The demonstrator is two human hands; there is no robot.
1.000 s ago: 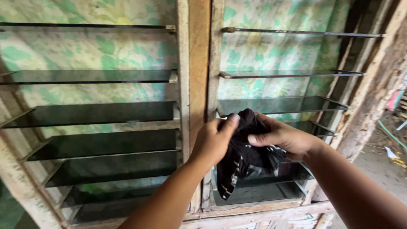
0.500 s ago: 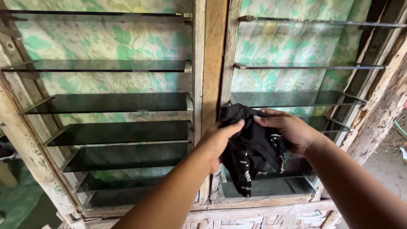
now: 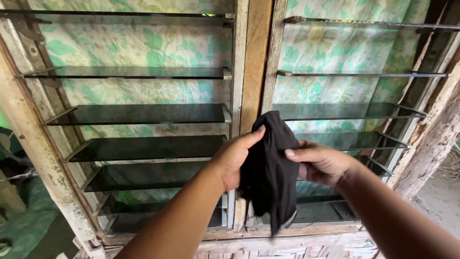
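At the far left a flaking wooden frame (image 3: 33,144) ran down the edge of the window, and from it dark glass louvres (image 3: 143,113) stepped across, tilted open, with a green floral curtain (image 3: 139,48) showing behind them. The left hand (image 3: 235,158) came up from below in front of the lowest of these slats, its thumb pressed against the left edge of a black cloth (image 3: 270,168) and its fingers apparently curled behind the fabric, though they were hidden there. Just above and behind that hold rose the bare wooden post (image 3: 256,62) that split the window in two. The cloth hung in front of the post's lower part, bunched at the top between the two hands and drooping below them to a point near the sill (image 3: 306,235). The right hand (image 3: 321,163) pinched the cloth's right edge, thumb on the front and fingers closed behind, so both hands held it at about the same height. Past that hand more louvres (image 3: 345,111) stood open, and a rough wall (image 3: 431,144) closed the scene on the right.
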